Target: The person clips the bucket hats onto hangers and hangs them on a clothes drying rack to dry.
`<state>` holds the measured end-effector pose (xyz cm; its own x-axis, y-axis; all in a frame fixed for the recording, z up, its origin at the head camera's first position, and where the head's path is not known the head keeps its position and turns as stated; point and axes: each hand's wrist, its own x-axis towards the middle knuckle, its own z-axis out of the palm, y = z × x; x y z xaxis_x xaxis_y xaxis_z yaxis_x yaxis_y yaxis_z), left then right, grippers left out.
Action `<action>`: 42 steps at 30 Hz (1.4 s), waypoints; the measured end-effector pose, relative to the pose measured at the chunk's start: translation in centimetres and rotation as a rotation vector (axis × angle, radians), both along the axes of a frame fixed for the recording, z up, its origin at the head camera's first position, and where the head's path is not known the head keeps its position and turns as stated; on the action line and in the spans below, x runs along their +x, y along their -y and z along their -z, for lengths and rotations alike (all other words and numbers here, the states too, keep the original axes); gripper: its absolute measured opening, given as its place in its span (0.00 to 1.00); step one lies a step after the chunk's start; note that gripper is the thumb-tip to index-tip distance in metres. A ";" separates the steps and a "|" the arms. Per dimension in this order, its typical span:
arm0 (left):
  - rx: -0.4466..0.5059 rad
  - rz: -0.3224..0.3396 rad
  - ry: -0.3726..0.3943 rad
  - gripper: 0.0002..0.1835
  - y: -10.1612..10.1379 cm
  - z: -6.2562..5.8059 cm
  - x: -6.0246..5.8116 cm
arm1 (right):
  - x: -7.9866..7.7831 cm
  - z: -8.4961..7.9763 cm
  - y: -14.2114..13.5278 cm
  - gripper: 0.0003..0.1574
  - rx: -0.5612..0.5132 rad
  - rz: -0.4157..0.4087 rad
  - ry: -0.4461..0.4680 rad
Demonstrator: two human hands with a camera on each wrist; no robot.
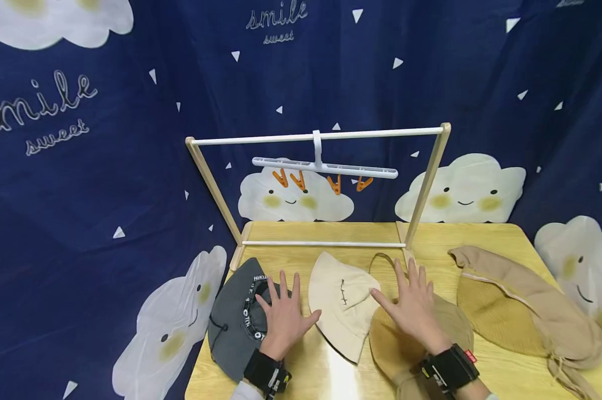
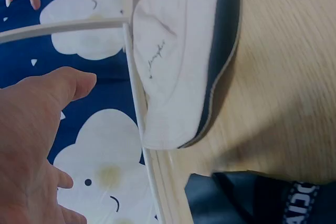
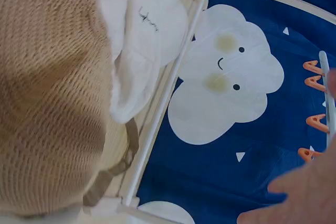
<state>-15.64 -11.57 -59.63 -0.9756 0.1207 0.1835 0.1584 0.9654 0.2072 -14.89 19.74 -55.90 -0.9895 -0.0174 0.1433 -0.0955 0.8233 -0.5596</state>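
Note:
Fingers spread, my left hand [image 1: 283, 322] hovers over the right part of a dark grey bucket hat [image 1: 230, 333] with lettering on its inner band. My right hand [image 1: 414, 308], also spread and holding nothing, is above a tan sun hat [image 1: 388, 339] with a strap. Between the hands lies a cream bucket hat [image 1: 338, 311] with black script; its dark underside shows in the left wrist view. Another tan hat [image 1: 501, 316], with a wide brim and ties, lies at the right. Part of my left hand [image 2: 37, 135] shows at that view's left edge.
A wooden rack [image 1: 428, 183] with white rods stands at the table's back. From its top rod hangs a white hanger [image 1: 285, 164] with several orange clips [image 1: 334, 184]. Behind is a dark blue curtain [image 1: 331, 83] with clouds. The wooden table [image 1: 301, 261] carries the hats.

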 end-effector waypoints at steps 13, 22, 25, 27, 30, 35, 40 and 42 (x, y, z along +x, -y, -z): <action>0.049 -0.024 0.006 0.56 1.5 3.0 0.0 | -3.7 -2.6 -0.4 0.43 -0.474 0.095 -0.134; 0.085 -0.075 0.116 0.56 2.4 4.9 0.8 | -8.9 -4.6 0.3 0.44 -0.608 0.012 -0.122; 0.134 -0.093 0.166 0.53 2.7 5.4 1.2 | -10.6 -5.3 0.9 0.45 -0.665 -0.015 -0.120; 0.175 -0.101 0.191 0.52 3.2 5.8 1.6 | -11.6 -5.7 1.5 0.46 -0.712 -0.030 -0.118; 0.219 -0.099 0.226 0.51 3.6 6.5 2.0 | -13.1 -6.5 2.2 0.48 -0.770 -0.033 -0.124; 0.200 -0.137 0.271 0.49 4.7 7.3 3.0 | -15.2 -7.4 4.8 0.50 -0.814 -0.017 -0.137; 0.183 -0.097 0.247 0.45 4.2 7.0 2.2 | -17.3 -8.5 5.7 0.44 -0.796 0.062 -0.196; 0.163 -0.088 0.233 0.45 4.3 6.9 2.4 | -17.8 -8.4 6.1 0.41 -0.792 0.081 -0.196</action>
